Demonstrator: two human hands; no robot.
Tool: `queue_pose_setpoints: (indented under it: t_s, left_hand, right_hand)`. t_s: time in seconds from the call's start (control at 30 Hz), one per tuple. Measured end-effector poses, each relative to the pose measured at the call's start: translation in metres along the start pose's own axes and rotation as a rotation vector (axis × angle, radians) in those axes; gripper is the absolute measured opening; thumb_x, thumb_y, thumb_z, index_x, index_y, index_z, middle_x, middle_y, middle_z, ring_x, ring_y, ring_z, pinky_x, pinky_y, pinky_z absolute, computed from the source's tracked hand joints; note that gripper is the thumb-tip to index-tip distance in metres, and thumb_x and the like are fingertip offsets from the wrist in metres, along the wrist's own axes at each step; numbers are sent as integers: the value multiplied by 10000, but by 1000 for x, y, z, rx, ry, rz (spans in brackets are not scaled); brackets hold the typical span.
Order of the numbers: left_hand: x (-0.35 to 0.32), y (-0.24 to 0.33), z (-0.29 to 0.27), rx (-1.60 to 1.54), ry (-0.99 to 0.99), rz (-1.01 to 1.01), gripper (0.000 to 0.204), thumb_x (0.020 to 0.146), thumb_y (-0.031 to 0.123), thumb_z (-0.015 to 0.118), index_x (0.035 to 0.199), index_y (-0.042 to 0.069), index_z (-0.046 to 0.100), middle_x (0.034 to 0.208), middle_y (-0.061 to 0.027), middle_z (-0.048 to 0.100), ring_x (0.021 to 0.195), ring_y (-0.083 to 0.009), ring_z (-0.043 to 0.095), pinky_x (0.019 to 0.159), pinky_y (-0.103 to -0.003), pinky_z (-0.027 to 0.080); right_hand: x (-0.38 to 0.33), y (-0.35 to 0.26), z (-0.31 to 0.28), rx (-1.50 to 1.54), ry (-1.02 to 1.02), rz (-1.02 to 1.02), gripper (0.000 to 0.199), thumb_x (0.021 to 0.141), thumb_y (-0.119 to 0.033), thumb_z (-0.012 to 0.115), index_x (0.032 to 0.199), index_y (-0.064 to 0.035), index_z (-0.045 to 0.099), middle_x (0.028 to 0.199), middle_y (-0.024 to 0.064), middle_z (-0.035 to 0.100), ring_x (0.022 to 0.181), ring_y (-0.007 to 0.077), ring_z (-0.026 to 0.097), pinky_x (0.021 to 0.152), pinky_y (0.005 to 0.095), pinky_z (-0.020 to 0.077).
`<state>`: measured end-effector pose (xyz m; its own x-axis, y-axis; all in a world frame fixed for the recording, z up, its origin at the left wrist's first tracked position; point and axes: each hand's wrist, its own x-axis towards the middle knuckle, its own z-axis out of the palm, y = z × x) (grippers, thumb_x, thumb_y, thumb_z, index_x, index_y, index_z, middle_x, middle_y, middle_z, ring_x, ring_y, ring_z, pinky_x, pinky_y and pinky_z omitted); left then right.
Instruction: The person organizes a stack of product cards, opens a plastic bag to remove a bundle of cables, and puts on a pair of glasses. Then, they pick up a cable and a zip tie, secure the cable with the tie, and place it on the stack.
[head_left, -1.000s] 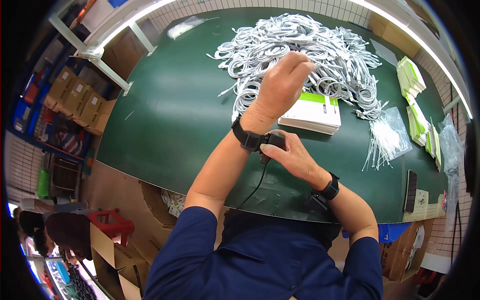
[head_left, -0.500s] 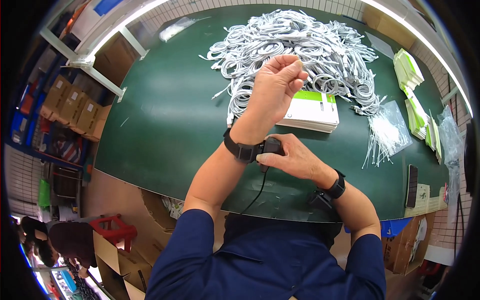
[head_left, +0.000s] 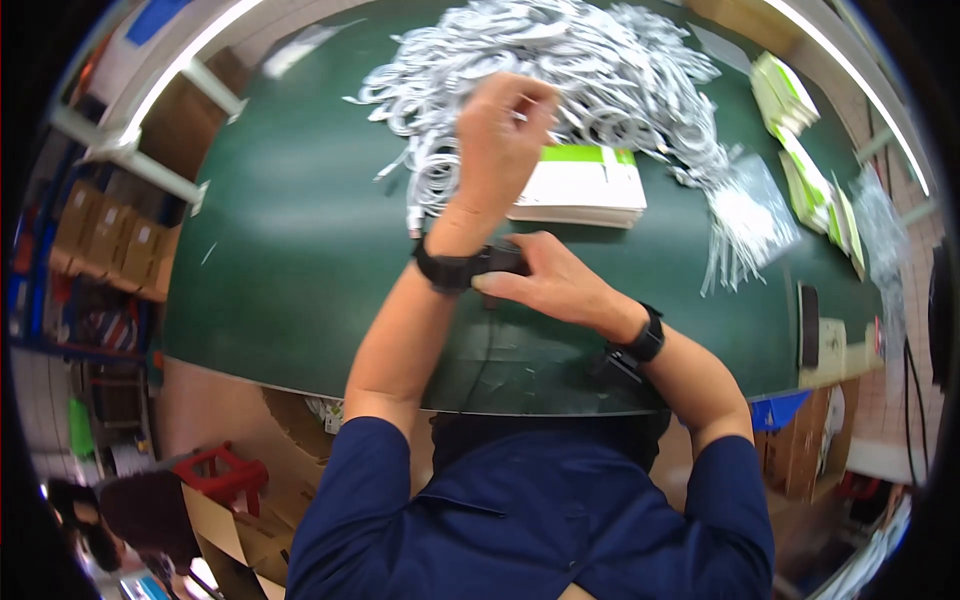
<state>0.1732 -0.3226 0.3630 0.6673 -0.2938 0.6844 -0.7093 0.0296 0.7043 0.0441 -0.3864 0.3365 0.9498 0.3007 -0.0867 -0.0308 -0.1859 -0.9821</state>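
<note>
My left hand [head_left: 505,135] is raised over the table's middle, fingers curled in loosely, somewhat blurred, with nothing visible in them. A black wrist strap [head_left: 450,272] circles that wrist and carries a small black box-shaped device [head_left: 505,258]. My right hand [head_left: 560,285] grips this device between thumb and fingers. A thin dark cord [head_left: 490,345] runs from it toward the table's near edge. Another strap [head_left: 650,335], with its own black device, is on my right wrist. Just beyond my hands lies a stack of white and green flat packages [head_left: 585,190].
A big heap of coiled white cables [head_left: 600,90] covers the far middle of the green table [head_left: 290,270]. White cable ties [head_left: 740,225] spill from a clear bag at right. Farther right are more green-white packages [head_left: 785,95] and a dark phone-like slab [head_left: 808,325]. A red stool [head_left: 225,475] stands lower left.
The whole view has shifted, so the table and things sit higher and more to the left. My left fingers have curled slightly differently; my right hand still holds the device.
</note>
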Motion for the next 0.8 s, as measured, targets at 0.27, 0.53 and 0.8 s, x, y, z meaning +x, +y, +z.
queue_pose_setpoints:
  t_s: [0.27,0.53,0.8]
  left_hand:
    - [3,25,-12,-405,42,-196,66,895,27,633,955,0,639,762,-49,653,635,-89,616,515,-217,484]
    - [-57,57,15,-373,-276,-432,162,858,69,673,987,-8,611,865,-37,621,705,-73,578,632,-215,480]
    - [-106,68,55,-816,-513,-702,305,849,109,695,1092,-20,564,916,-25,617,833,-87,580,763,-235,498]
  right_hand:
    - [0,-11,-38,-770,155,-282,274,812,-170,689,1024,2,658,917,175,685,790,305,667,753,383,522]
    - [-6,-34,-103,-900,908,-544,171,853,-91,637,1001,-9,661,912,155,687,832,342,663,739,400,533]
    - [6,-37,-107,-721,1052,-767,117,900,-38,589,986,-1,660,822,138,678,650,229,682,562,307,526]
